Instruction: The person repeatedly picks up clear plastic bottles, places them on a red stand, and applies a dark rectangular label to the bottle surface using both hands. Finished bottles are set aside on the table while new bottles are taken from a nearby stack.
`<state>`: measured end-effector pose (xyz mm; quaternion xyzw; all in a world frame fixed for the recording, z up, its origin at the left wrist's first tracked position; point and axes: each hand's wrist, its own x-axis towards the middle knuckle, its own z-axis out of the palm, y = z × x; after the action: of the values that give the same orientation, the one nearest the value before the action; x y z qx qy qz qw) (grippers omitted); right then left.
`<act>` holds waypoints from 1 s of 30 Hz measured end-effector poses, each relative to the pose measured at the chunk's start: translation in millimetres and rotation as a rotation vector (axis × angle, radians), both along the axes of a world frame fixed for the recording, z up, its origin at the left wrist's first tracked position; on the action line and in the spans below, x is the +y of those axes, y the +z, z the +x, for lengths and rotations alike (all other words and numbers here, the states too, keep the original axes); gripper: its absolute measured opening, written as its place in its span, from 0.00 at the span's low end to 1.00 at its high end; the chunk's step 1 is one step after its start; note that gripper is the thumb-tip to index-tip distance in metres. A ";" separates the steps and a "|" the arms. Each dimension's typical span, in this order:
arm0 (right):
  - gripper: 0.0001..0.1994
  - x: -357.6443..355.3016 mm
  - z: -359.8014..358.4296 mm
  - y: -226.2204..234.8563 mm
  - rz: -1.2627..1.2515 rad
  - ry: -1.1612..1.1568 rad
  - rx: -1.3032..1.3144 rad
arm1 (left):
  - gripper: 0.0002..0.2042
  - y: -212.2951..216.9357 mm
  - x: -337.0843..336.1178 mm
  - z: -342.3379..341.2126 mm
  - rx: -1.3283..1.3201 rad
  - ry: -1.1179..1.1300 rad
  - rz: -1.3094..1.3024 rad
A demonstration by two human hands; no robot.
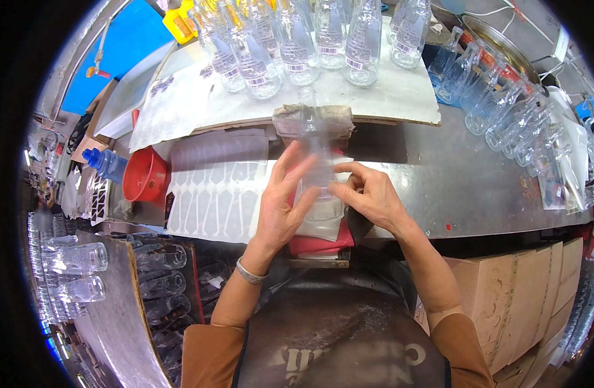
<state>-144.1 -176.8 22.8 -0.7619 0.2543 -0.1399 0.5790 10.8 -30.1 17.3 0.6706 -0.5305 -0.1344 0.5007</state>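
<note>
- Metal desk [452, 187]: work surface; a white board [400, 103] spans its far side.
- Left: red bowl [145, 178] beside a pale sheet [213, 210] with bottle-shaped outlines, probably laid there for short reach.
- Left hand [285, 200]: fingers spread along the bottle's left side, thumb toward its body; forearm angled inward from near left.
- Centre: clear bottle [319, 187], blurred, neck far, base near. Rolled cloth [287, 119] lies under its shoulder, presumably as cushion and rest. Contact is unclear.
- Far centre: printed bottles [298, 55] stand upright on the board, likely grouped to leave the near area free.
- Right hand [369, 194]: fingers bent, index finger and thumb directed at the bottle's right side; whether they pinch it cannot be told.
- Far right: clear bottles [481, 116] lean in a row, apparently for compact storage.
</note>
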 end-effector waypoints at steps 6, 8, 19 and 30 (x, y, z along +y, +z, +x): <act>0.19 -2.2 2.1 -8.7 0.043 -0.004 -0.075 | 0.25 -3.9 2.2 2.3 0.072 -0.013 -0.029; 0.19 -2.1 3.1 -7.8 0.009 -0.010 -0.061 | 0.25 -4.3 1.7 0.8 0.036 -0.010 -0.017; 0.19 -0.8 4.5 -2.9 -0.003 -0.029 -0.027 | 0.26 -2.5 1.0 -0.3 0.032 0.001 -0.005; 0.15 -21.5 -2.5 -27.9 0.260 -0.134 -0.160 | 0.26 0.1 0.5 -1.2 0.010 0.003 -0.001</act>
<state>-146.7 -198.4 -5.1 -0.6485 0.2734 -0.2044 0.6804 9.6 -29.6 17.4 0.6704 -0.5272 -0.1365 0.5039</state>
